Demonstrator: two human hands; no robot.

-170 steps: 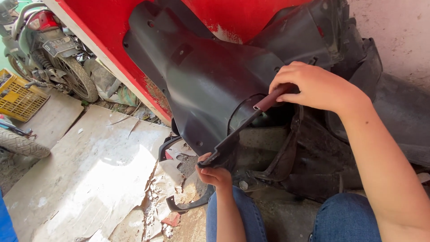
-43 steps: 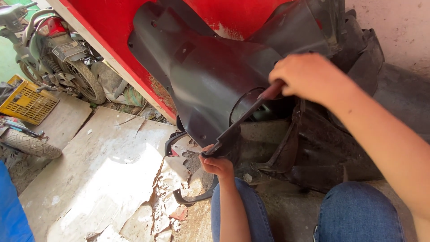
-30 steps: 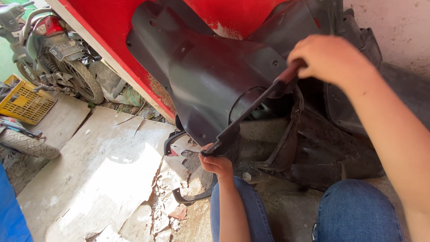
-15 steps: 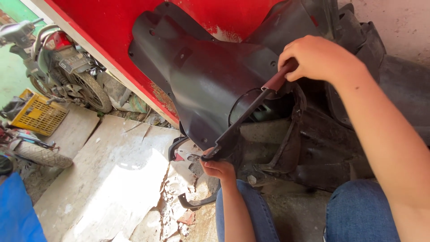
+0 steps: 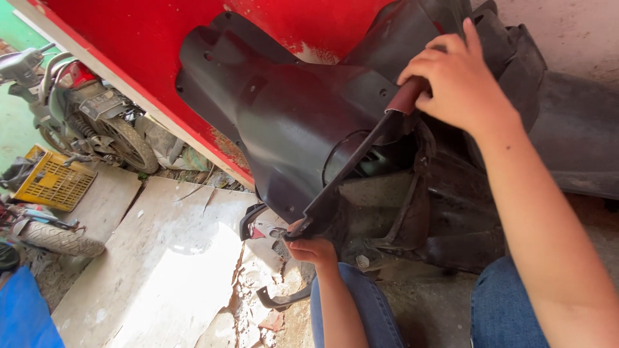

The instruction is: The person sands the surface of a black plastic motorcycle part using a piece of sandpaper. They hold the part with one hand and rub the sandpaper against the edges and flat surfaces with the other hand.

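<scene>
A large black plastic scooter body panel (image 5: 290, 122) leans against a red wall. My left hand (image 5: 313, 248) grips the panel's lower edge from underneath. My right hand (image 5: 461, 80) presses a folded piece of reddish-brown sandpaper (image 5: 407, 96) against the panel's upper right edge, fingers curled over it. A narrow black strip of the panel (image 5: 348, 171) runs diagonally between my two hands. My knees in blue jeans (image 5: 509, 309) sit below.
More black plastic body parts (image 5: 445, 219) are stacked at the right against a grey wall. A motorbike (image 5: 84, 116) stands at the left, with a yellow crate (image 5: 51, 183) and a loose tyre (image 5: 58, 238) nearby. Broken concrete slabs (image 5: 161, 270) cover the ground, with a small black bracket (image 5: 284, 299) on them.
My right hand has slid the sandpaper back and forth along the panel's upper edge. The left hand has kept its hold on the lower edge. The view has shifted slightly.
</scene>
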